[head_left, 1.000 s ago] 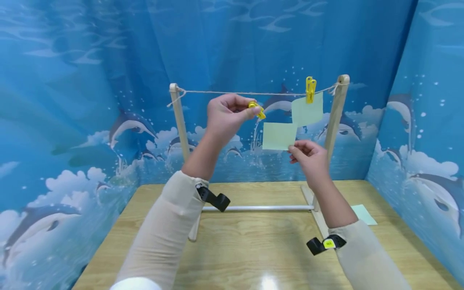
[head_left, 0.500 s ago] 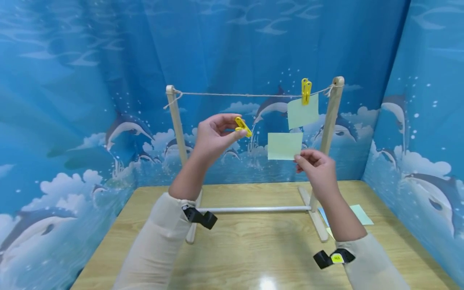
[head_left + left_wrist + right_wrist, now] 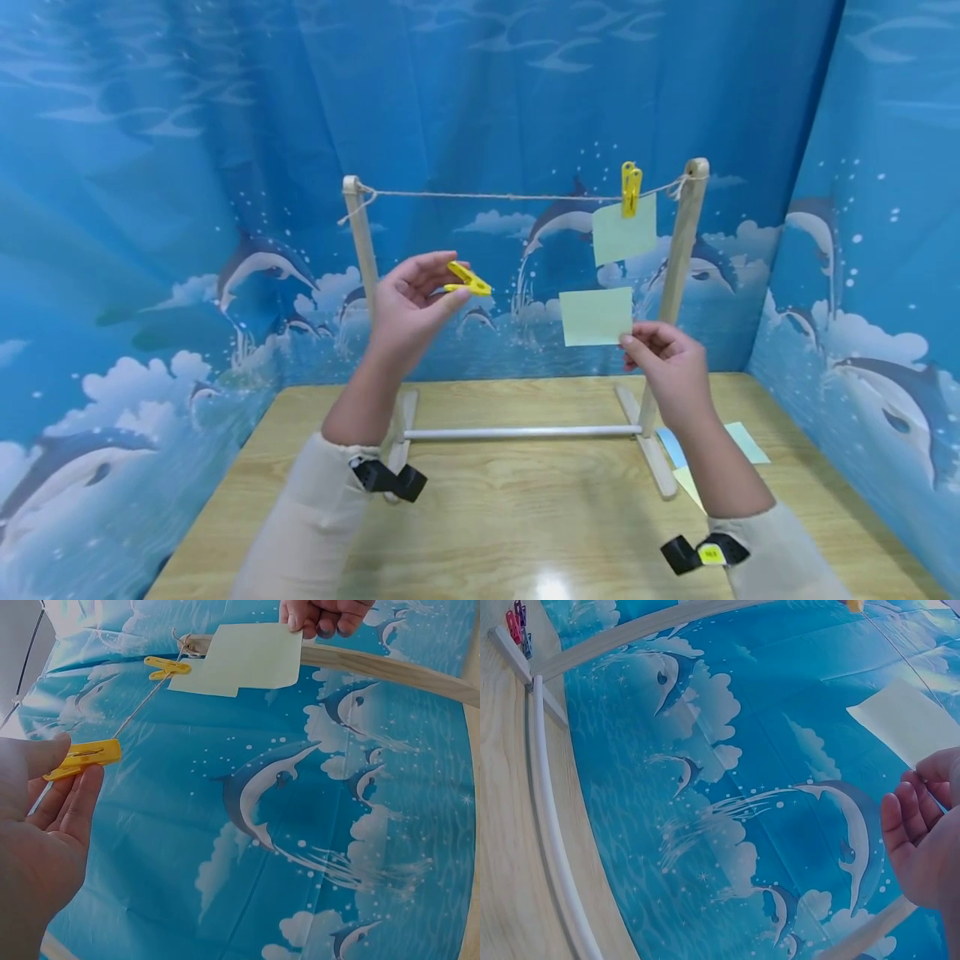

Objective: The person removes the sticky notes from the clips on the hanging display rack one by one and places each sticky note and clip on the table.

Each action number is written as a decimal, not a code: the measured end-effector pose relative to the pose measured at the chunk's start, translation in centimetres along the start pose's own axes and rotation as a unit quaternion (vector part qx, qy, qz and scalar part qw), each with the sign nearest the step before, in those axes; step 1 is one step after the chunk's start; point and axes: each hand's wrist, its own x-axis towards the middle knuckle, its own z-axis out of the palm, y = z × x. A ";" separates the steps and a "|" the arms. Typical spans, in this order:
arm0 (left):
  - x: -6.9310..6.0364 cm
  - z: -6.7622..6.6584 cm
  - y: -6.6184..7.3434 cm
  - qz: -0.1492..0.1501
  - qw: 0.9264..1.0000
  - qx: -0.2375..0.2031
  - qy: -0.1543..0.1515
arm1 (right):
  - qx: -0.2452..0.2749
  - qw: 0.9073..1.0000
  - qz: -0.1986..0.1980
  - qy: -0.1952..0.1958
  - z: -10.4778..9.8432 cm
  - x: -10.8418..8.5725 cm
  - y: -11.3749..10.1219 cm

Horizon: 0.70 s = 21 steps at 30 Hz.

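Note:
Between thumb and fingers, my left hand pinches a yellow clothespin, held below the string and left of centre. In the left wrist view the same clothespin lies level between thumb and fingertips. My right hand grips a pale green paper sheet by its lower right corner. That sheet hangs in the air, apart from the string. Above it, another pale green sheet is fastened to the string's right part by a second yellow clothespin.
The string spans two wooden posts, joined low down by a white bar. Blue and green paper sheets lie on the wooden table at right. Red and dark clothespins show in the right wrist view. A dolphin-print curtain stands behind.
My left hand has moved down and left, away from the string, and the clothespin in it has turned. The right hand has lowered slightly to the right with its paper.

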 end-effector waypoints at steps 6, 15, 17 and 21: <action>-1.4 -1.6 -0.1 -0.023 1.000 0.012 0.015 | 0.027 1.000 0.002 0.003 -0.5 -0.6 0.1; -3.3 -3.4 -0.4 -0.040 0.999 0.033 0.009 | 0.004 1.000 0.005 0.001 -1.0 -1.3 0.1; -3.8 -3.8 -0.4 -0.041 0.998 0.040 0.003 | -0.002 1.000 0.007 0.001 -1.0 -1.5 0.1; -4.7 -4.6 -0.4 -0.051 0.998 0.045 0.008 | -0.004 1.000 0.014 0.000 -1.1 -1.7 0.1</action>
